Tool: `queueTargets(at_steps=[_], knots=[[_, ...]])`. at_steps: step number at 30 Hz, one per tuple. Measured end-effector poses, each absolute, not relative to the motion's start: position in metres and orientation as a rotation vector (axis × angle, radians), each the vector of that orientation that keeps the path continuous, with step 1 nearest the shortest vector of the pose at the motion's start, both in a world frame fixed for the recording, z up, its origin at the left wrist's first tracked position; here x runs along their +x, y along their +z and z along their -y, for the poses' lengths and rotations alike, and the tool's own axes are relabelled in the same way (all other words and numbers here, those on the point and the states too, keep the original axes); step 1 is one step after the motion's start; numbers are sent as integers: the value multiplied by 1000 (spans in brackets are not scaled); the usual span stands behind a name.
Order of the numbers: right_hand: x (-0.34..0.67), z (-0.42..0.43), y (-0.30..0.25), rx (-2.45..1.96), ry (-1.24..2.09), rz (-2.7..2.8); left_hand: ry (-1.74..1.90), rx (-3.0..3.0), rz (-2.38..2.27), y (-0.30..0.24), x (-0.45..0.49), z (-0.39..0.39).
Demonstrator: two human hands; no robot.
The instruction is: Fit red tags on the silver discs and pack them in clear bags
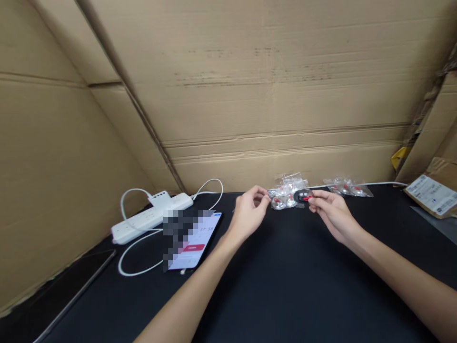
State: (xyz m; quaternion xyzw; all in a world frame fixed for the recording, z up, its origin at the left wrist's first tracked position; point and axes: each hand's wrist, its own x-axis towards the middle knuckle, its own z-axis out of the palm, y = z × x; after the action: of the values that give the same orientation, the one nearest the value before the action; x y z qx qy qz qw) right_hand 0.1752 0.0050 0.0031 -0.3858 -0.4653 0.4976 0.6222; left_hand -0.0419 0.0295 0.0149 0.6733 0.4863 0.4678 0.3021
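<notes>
Right of centre, the right hand (332,209) is pinching a black disc (302,196); the left hand (250,209) is curling narrowly, its grip unclear. Pixelation is partly hiding a phone (194,260) reading "37:58"; far right, a label (433,194) is showing illegible print.

two hands are counted: one left hand (249,212), one right hand (332,212). one black disc (302,195) marked with red is seen. clear packets (292,185) are found in two groups, one middle, one farther right; packets within each cannot be surely tallied. one power strip (137,226), one charger block (161,203), one lit phone (200,243), one dark-screened device (69,290), one labelled parcel (433,196) and one yellow scrap (400,157) are noted. white cables (134,275) cannot be numbered.
</notes>
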Motion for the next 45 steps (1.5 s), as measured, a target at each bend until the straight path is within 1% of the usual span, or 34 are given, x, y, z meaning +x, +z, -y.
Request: queueTargets(at_steps=[1,4,7,9,12,19,24,28,31,35,40,45], knots=[[176,-6,1,-906,1106,1089,1213,2008,-1414,17,-52,-34],[178,-11,-6,-955,978,1130,838,2508,-1620,16,-81,-46],[179,-12,-10,-980,915,1148,497,2609,-1701,4,-98,-54],[178,-12,-10,-986,905,1154,377,2564,-1678,-4,-102,-57],[175,-9,-7,-982,916,1164,340,2537,-1645,-9,-100,-60],[165,4,0,-972,995,1246,271,2500,-1649,-1,-90,-53],[159,11,3,-956,1021,1288,205,2493,-1751,-1,-89,-53],[155,14,2,-970,1023,1347,258,2445,-1759,0,-86,-54],[150,18,1,-989,1007,1398,411,2459,-1699,3,-75,-46],[144,19,-2,-993,954,1418,594,2587,-1503,8,-52,-26],[150,10,-8,-1087,920,1331,728,2702,-1312,13,-35,-10],[159,4,-6,-1173,1014,1169,812,2691,-1314,16,-34,-9]])
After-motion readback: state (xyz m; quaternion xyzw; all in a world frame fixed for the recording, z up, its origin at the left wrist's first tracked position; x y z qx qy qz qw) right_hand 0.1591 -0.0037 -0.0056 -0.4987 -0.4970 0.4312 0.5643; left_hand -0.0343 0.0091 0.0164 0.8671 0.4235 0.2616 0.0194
